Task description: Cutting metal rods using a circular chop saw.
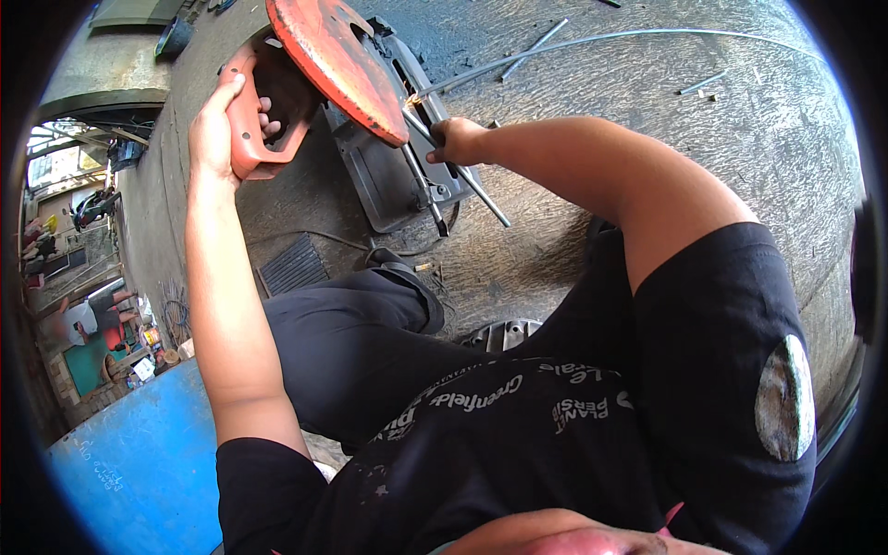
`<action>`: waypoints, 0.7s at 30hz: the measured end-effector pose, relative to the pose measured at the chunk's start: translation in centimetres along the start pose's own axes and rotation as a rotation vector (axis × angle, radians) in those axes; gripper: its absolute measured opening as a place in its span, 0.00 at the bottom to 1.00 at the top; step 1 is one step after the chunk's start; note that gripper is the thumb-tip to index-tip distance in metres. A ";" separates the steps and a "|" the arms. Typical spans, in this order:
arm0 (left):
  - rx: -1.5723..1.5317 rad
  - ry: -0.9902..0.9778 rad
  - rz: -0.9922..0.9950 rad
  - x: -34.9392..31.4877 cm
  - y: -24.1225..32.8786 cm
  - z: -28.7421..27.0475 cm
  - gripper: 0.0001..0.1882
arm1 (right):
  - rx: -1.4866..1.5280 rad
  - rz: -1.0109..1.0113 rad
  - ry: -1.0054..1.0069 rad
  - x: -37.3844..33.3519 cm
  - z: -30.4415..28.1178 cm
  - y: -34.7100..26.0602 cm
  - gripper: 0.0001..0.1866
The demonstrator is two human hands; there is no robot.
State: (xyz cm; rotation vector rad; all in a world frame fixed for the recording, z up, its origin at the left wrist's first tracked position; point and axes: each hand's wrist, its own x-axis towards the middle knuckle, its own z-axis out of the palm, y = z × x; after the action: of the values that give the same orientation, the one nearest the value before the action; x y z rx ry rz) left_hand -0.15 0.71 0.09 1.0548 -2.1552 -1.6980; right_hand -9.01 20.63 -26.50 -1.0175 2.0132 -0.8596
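My left hand (217, 120) is closed round the orange-red D-shaped handle (246, 139) of a cut-off saw. The saw's round, worn orange guard (338, 74) hides most of the blade. Below it sits the dark grey base (370, 190) with its clamp screw (425, 190). My right hand (460, 141) grips a thin metal rod (486, 199) lying slantwise across the base. Small bright sparks (413, 100) show at the guard's edge, near the rod's far end. A long, thin metal rod (638, 33) runs rightward from there; I cannot tell whether the two join.
Short rod offcuts (535, 48) and a thinner piece (703, 83) lie on the rough concrete floor (666, 111). A dark ribbed piece (294, 266) and a cable (324, 238) are by my leg. A blue surface (139, 453) stands at lower left; another person (88, 316) is beyond.
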 end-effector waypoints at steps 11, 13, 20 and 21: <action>-0.017 -0.013 -0.012 0.1 -0.1 -0.3 0.27 | 0.605 0.209 -0.440 0.0 -0.3 1.0 0.14; -0.033 -0.026 -0.031 0.1 -0.1 -0.3 0.27 | 0.770 0.277 -0.559 0.0 -0.6 0.8 0.17; -0.036 -0.038 -0.023 -0.1 0.0 -0.3 0.26 | 0.755 0.277 -0.648 0.0 -1.0 1.4 0.17; -0.034 -0.040 -0.027 -0.2 0.1 -0.2 0.27 | 0.634 0.279 -0.543 0.0 -0.8 1.3 0.16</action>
State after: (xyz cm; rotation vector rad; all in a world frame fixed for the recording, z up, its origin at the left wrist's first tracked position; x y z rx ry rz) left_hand 0.10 0.65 0.26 1.0539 -2.1372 -1.7763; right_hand -10.16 21.40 -27.14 -0.5128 1.2571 -0.8684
